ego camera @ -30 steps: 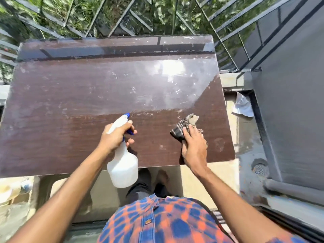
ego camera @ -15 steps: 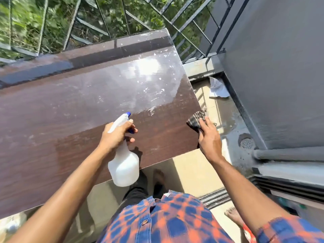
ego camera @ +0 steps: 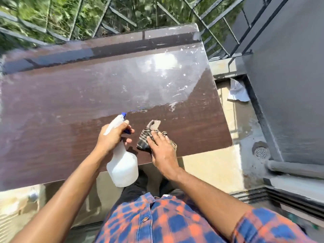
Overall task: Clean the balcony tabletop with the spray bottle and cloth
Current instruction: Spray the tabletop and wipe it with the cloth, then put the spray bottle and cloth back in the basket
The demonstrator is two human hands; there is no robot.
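A dark brown wood-grain tabletop [ego camera: 70, 111] fills the middle of the head view, dusty and smeared with white marks on its far half, darker on the near strip. My left hand [ego camera: 112, 137] grips the neck of a white spray bottle [ego camera: 122, 165] with a blue nozzle, held over the near table edge and pointing away from me. Right beside it, my right hand [ego camera: 161, 151] presses flat on a crumpled checked cloth [ego camera: 147, 135] that lies on the tabletop near the front edge.
A metal railing [ego camera: 219, 32] with greenery behind runs along the far side. A grey wall [ego camera: 289, 85] stands at the right. On the floor right of the table lie a white scrap [ego camera: 238, 92] and a round drain [ego camera: 261, 152]. My feet are below the table edge.
My right hand has slid the cloth left, from the table's right edge to just beside the bottle. The left hand and bottle stay about where they were; the camera view has swung.
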